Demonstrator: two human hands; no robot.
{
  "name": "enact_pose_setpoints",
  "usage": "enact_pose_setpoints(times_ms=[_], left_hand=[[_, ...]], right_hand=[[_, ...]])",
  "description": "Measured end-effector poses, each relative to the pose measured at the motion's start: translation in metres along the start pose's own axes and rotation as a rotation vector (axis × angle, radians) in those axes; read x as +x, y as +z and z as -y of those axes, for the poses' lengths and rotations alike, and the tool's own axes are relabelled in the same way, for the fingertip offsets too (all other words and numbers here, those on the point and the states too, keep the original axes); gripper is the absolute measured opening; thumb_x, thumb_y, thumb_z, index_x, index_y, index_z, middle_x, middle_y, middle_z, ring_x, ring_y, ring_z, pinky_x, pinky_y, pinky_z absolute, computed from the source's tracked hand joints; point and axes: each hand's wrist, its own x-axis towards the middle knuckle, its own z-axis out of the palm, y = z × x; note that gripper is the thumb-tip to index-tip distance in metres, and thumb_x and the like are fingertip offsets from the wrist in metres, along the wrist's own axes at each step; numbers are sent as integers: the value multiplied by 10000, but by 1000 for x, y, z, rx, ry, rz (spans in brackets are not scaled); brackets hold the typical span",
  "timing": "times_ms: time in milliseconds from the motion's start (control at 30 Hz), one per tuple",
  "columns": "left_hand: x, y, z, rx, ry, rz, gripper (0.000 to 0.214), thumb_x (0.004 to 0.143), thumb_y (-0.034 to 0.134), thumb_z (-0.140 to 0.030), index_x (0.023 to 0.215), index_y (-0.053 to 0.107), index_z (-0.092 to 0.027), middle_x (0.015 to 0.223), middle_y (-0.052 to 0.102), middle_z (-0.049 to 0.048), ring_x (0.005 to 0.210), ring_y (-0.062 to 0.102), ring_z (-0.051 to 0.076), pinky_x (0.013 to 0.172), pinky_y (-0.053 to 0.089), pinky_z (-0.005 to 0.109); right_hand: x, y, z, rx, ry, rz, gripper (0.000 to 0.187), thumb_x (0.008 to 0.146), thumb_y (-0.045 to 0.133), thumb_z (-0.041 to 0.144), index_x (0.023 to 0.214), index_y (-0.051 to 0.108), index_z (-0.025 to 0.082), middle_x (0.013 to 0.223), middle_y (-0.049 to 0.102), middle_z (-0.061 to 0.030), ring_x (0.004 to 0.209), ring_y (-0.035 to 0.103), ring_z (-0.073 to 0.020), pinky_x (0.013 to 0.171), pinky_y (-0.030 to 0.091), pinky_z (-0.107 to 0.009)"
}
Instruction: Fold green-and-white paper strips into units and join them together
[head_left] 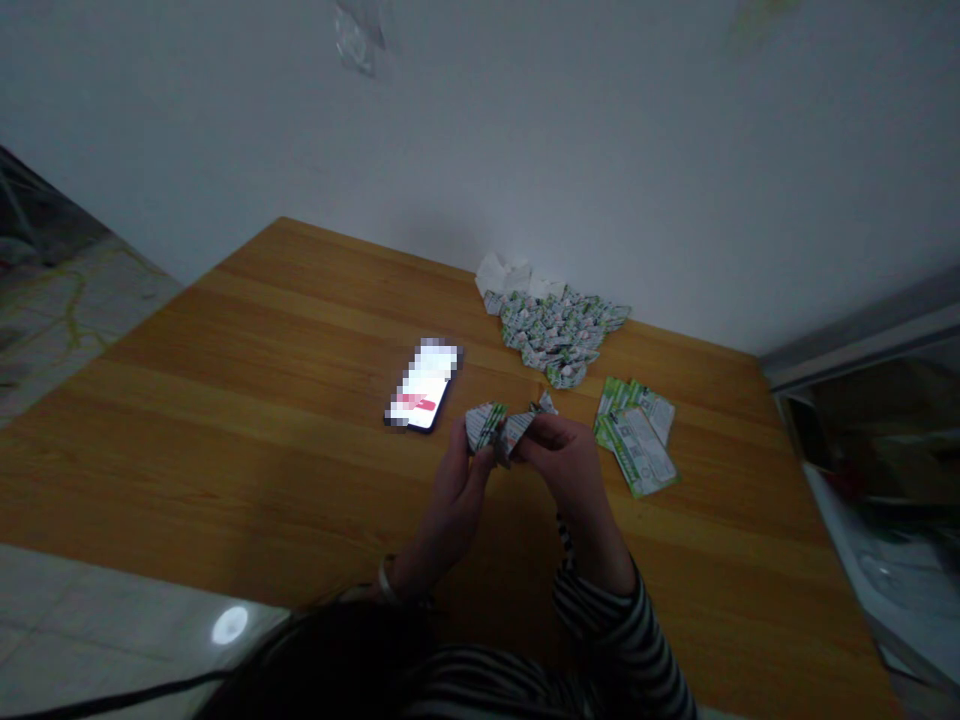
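A: Obs.: left grip (456,482) and right grip (568,458) both pinch one printed paper piece (498,428), held between them just above the counter (225,400). Fingertips are pressed together on its folds.
B: Risk?
A: Dim light makes creases hard to see, so a fold may land crooked. With so thin a pinch, the piece could spring open or slip out.
B: Surroundings?
A: Flat slips (637,440) lie just right of the right grip, where the striped sleeve (622,620) might sweep them. Lit phone (424,385) ahead-left; folded pile (559,325) beyond, apart.

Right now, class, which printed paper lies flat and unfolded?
The green sheets beside the right hand; the heap by the wall and the held piece are folded.
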Motion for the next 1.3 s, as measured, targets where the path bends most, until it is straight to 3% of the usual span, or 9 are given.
enact_pose_setpoints(times_ms=[567, 1300], left_hand=[[-1, 3, 0, -12, -3, 37, 367, 967, 410, -370, 1301, 453, -225, 1274, 565, 63, 1193, 511, 217, 1004, 411, 331], [0, 0, -2, 14, -28, -9, 406, 967, 380, -434, 1267, 555, -223, 1322, 576, 57, 1259, 495, 221, 1064, 403, 354]], right_hand=[[-3, -3, 0, 25, -16, 54, 123, 694, 731, 192, 814, 757, 181, 721, 732, -10, 613, 663, -145, 593, 534, -243], [-5, -7, -2, 25, 40, 24, 213, 673, 768, 269, 872, 766, 194, 746, 743, -19, 619, 670, -155, 588, 544, -262]])
